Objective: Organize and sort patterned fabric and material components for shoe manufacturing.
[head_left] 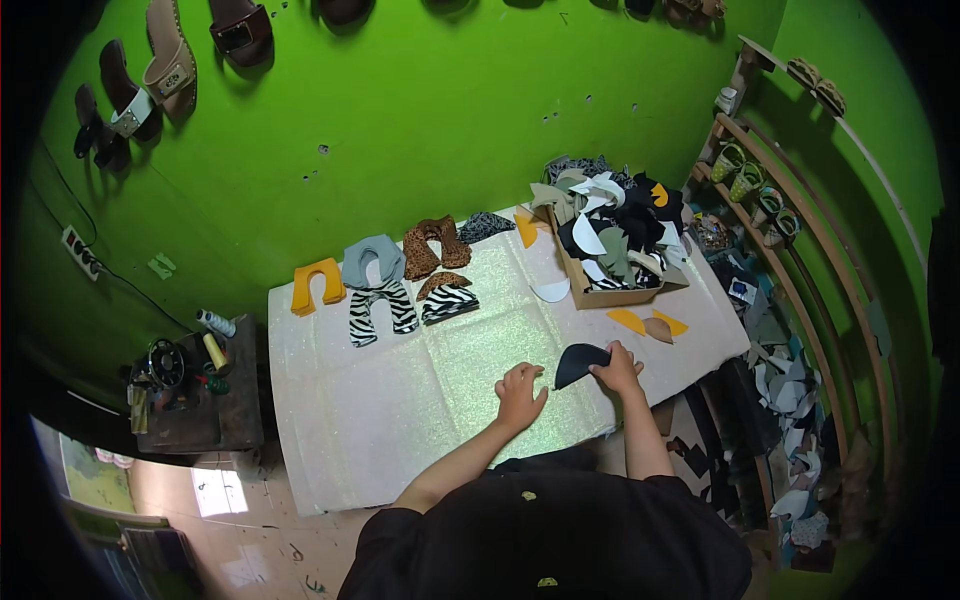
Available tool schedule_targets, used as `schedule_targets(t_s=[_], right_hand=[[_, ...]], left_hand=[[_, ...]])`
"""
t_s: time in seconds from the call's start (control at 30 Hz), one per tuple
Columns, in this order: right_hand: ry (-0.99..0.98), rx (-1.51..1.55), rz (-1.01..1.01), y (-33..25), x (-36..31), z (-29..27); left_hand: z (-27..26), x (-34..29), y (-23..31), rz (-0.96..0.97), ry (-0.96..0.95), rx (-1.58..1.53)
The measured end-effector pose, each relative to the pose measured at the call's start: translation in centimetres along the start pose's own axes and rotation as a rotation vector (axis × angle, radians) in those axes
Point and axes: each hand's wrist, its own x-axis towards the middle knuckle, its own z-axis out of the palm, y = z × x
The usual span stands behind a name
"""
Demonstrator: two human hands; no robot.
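Right grip [612, 366] clamps a flat black half-moon [577, 364] near the front edge of the counter [345, 420], glittery room stretching leftward; left grip [536, 382] loosely apart!

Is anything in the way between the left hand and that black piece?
Nothing visible: only pale tabletop shows between the left hand and the black piece, held by the right hand.

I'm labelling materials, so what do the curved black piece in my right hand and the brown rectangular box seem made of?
The curved black piece in your right hand is perhaps synthetic leather or fabric, matte: its surface looks dull, without visible weave. The brown rectangular box is probably cardboard, unglossy, judging by its thin, plain walls.
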Motion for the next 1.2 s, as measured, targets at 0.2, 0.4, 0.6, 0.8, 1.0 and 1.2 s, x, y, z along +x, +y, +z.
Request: schedule_targets(t_s=[0.2, 0.4, 0.6, 0.8, 1.0, 1.2], right_hand=[[-0.022, 0.208, -0.094, 0.4, 0.2, 2.0], [0.061, 0.385, -0.235, -5.3, 1.4, 2.1], [0.401, 0.420, -0.479, -14.6, 4.8, 0.2], [0.260, 0.535, -0.313, -18.6, 15.9, 3.6], [0.008, 0.367, -0.132, -17.6, 24.7, 6.6], [-0.002, 0.068, -0.247, -20.4, 23.1, 6.1]], left_hand=[[0.7, 0.2, -0.5, -0.047, -0.004, 0.015], [0.2, 2.2, -2.1, -0.141, 0.178, -0.071], [0.0, 2.1, -5.0, -0.108, 0.278, 0.166], [0.6, 2.2, -5.6, -0.060, 0.256, 0.249], [0.4, 2.6, -5.2, -0.070, 0.274, 0.326], [0.6, 2.4, -5.5, -0.094, 0.253, 0.310]])
